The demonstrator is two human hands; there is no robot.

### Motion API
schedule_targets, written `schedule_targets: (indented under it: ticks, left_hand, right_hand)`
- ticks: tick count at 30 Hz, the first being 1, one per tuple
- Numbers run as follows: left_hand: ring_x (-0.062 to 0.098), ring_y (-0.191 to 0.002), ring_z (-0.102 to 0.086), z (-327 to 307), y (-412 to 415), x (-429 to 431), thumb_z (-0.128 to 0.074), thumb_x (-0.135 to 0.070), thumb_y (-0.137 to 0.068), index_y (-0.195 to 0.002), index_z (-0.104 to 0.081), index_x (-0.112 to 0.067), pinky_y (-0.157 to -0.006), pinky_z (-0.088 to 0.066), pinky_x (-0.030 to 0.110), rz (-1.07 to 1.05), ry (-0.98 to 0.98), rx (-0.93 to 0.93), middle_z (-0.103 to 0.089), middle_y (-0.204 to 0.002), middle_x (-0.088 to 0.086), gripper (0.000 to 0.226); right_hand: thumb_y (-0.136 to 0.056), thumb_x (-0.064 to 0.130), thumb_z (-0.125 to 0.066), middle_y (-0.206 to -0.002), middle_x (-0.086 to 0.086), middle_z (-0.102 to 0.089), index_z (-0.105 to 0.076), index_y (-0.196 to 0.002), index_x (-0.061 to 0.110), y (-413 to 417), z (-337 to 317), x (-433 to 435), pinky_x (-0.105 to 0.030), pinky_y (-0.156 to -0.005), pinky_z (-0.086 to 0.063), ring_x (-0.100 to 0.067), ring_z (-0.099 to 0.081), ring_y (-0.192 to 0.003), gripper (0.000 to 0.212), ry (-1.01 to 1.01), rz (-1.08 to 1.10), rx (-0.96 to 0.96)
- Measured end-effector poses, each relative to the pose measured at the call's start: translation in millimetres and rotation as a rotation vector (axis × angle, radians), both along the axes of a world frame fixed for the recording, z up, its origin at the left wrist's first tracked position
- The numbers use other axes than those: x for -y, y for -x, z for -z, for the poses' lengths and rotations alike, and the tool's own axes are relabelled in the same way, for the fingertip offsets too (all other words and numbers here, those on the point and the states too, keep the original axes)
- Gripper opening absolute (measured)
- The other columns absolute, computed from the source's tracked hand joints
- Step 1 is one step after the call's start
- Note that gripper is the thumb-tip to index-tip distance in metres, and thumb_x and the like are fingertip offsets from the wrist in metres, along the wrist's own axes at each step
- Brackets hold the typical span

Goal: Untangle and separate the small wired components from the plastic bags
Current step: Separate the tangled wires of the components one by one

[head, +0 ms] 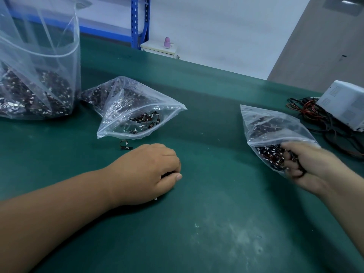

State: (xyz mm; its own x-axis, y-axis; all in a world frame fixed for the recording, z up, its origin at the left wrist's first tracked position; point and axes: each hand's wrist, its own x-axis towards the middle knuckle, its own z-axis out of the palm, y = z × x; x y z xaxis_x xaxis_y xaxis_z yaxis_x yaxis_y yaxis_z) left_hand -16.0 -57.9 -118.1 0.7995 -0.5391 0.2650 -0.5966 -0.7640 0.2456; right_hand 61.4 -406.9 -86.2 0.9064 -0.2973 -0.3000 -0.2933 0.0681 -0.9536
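Right hand (311,164) grips light, tangly wired components (269,154), best pinched by connectors, in the bag (266,123) beside the grey box (344,103); left hand (145,170) curled, contents hidden

No legible text, labels, brand marks or numbers appear on any item in view.
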Motion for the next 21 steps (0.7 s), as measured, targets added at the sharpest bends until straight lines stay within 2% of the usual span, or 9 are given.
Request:
schedule_targets:
  ticks: [4,6,7,8,10,13,15,18,21]
  left_hand:
    - [0.010,-0.081,-0.049,-0.6,0.8,0.5,-0.044,-0.042,-0.093,-0.085,-0.058,-0.028,-0.078,-0.043,0.029,-0.003,-0.002,0.001,-0.053,-0.083,-0.016,0.022]
    - [0.010,-0.081,-0.048,-0.9,1.0,0.7,-0.044,-0.042,-0.093,-0.085,-0.057,-0.028,-0.079,-0.043,0.030,-0.004,0.002,-0.005,-0.051,-0.083,-0.017,0.021]
    - [0.010,-0.081,-0.048,-0.9,0.9,0.5,-0.044,-0.043,-0.093,-0.085,-0.057,-0.029,-0.079,-0.043,0.031,-0.004,0.004,-0.007,-0.051,-0.082,-0.017,0.021]
    - [0.010,-0.082,-0.048,-0.8,0.8,0.3,-0.042,-0.044,-0.093,-0.085,-0.057,-0.029,-0.080,-0.044,0.031,-0.002,0.004,-0.008,-0.051,-0.083,-0.017,0.022]
    - [0.010,-0.083,-0.048,-0.9,0.6,-0.3,-0.035,-0.050,-0.094,-0.088,-0.057,-0.030,-0.081,-0.043,0.032,0.013,0.009,-0.013,-0.051,-0.084,-0.017,0.030]
    - [0.010,-0.085,-0.048,-1.0,0.7,-1.2,-0.031,-0.057,-0.094,-0.091,-0.057,-0.029,-0.082,-0.043,0.033,0.053,0.038,-0.018,-0.053,-0.087,-0.016,0.039]
    - [0.011,-0.088,-0.050,-0.8,1.1,-1.8,-0.041,-0.057,-0.093,-0.094,-0.059,-0.028,-0.083,-0.044,0.035,0.078,0.043,-0.001,-0.055,-0.090,-0.016,0.035]
    - [0.010,-0.095,-0.052,1.1,2.2,-2.0,-0.058,-0.049,-0.084,-0.098,-0.060,-0.028,-0.087,-0.045,0.035,0.090,0.008,0.049,-0.058,-0.096,-0.016,0.024]
    - [0.008,-0.100,-0.053,3.0,2.0,-1.5,-0.061,-0.038,-0.082,-0.104,-0.060,-0.030,-0.090,-0.045,0.035,0.079,-0.007,0.079,-0.058,-0.101,-0.018,0.024]
  right_hand:
    - [-0.093,0.003,-0.042,-0.061,0.002,-0.038,-0.046,-0.073,0.021,-24.8,-5.4,4.7,-0.012,-0.035,-0.019,-0.007,-0.027,-0.035,0.027,-0.003,0.216,0.067]
    - [-0.092,0.007,-0.041,-0.069,0.002,-0.049,-0.056,-0.081,0.021,-32.5,-5.5,2.9,-0.017,-0.041,-0.033,-0.009,-0.040,-0.044,0.023,-0.016,0.348,0.096]
    - [-0.092,0.015,-0.044,-0.077,0.003,-0.057,-0.063,-0.090,0.021,-34.1,-4.4,0.5,-0.023,-0.049,-0.043,-0.012,-0.051,-0.054,0.021,0.049,0.383,0.117]
    - [-0.093,0.022,-0.043,-0.087,0.003,-0.063,-0.067,-0.098,0.021,-34.0,-1.8,-1.5,-0.028,-0.058,-0.047,-0.016,-0.057,-0.067,0.025,0.182,0.379,0.127]
    - [-0.094,0.030,-0.036,-0.093,-0.002,-0.059,-0.065,-0.103,0.016,-27.9,6.2,-5.6,-0.032,-0.066,-0.041,-0.024,-0.053,-0.081,0.034,0.530,0.294,0.149]
    - [-0.094,0.036,-0.031,-0.078,-0.012,-0.055,-0.055,-0.078,0.007,-15.9,20.0,-11.2,-0.038,-0.064,-0.037,-0.029,-0.049,-0.076,0.041,0.895,0.088,0.262]
    - [-0.095,0.038,-0.029,-0.066,-0.008,-0.053,-0.051,-0.067,0.009,-7.4,26.4,-17.3,-0.040,-0.066,-0.036,-0.031,-0.050,-0.070,0.046,1.136,-0.015,0.275]
    - [-0.097,0.038,-0.043,-0.071,0.000,-0.055,-0.051,-0.067,0.019,6.2,32.6,-31.6,-0.046,-0.085,-0.039,-0.032,-0.054,-0.082,0.037,1.422,-0.068,0.355]
    - [-0.093,0.035,-0.056,-0.086,0.003,-0.065,-0.062,-0.083,0.023,18.8,35.5,-43.4,-0.050,-0.103,-0.037,-0.029,-0.057,-0.096,0.016,1.518,-0.127,0.438]
